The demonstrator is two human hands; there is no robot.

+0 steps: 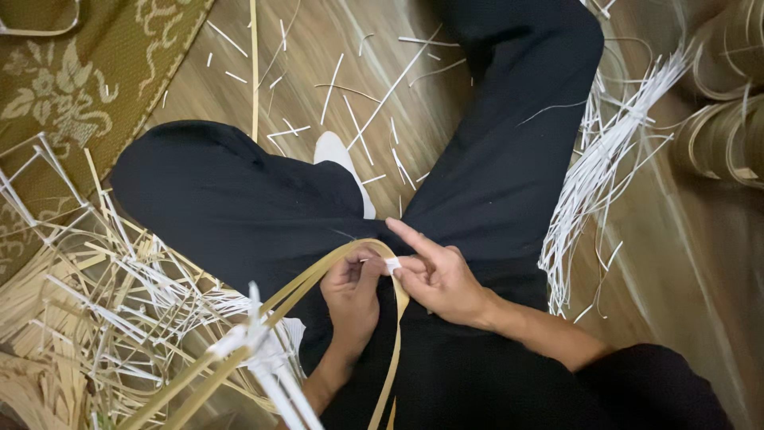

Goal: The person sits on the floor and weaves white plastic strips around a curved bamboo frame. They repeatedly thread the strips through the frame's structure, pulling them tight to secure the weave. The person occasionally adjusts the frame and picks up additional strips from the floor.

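Note:
A long flat bamboo strip [296,290] bends in a loop over my lap, running from the lower left up to my hands and back down. My left hand [352,296] grips the top of the loop with closed fingers. My right hand [436,275] pinches a small white binding strip [392,264] against the bamboo at the same spot, its index finger stretched out. Both hands touch each other above my black trousers [493,159].
A tangle of white and pale bamboo strips [119,295] lies at the left. A bundle of thin white strips [605,167] fans out on the wooden floor at the right. Coiled bamboo rings [728,119] sit at the far right. A patterned mat [72,87] covers the upper left.

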